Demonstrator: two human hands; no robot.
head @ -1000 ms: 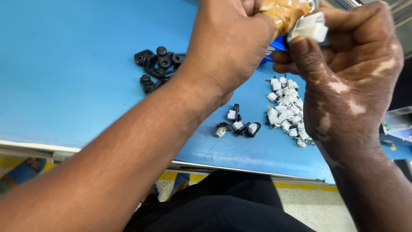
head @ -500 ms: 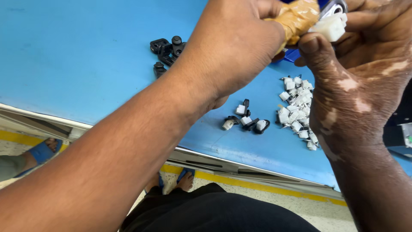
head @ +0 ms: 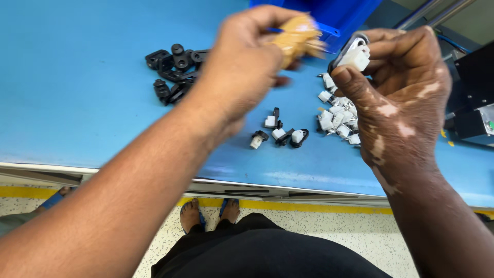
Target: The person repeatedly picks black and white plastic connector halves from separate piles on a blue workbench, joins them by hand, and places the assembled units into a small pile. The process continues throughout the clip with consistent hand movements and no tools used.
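White plastic clip (head: 354, 55), seated in a dark bracket, is pinched between thumb and fingers of the right hand (head: 396, 98) at about 1 o'clock in the view, held above the blue table (head: 77, 103). The left hand (head: 247, 67), at 12 o'clock, is closed around a tan, blurred object (head: 298, 36) (its kind cannot be told).

Risks, as judged: the clip is gripped only at its edges, so a knock from the moving left hand could spring it loose into the pile of white clips (head: 337, 116) at 3 o'clock, where it would be lost among its like. The small group of assembled pieces (head: 280, 133) near centre sits toward the table's near edge and could be swept off by a forearm.

Against the earlier frames: the hands, then touching, now stand apart; the black parts (head: 172, 69) at 11 o'clock lie unchanged.
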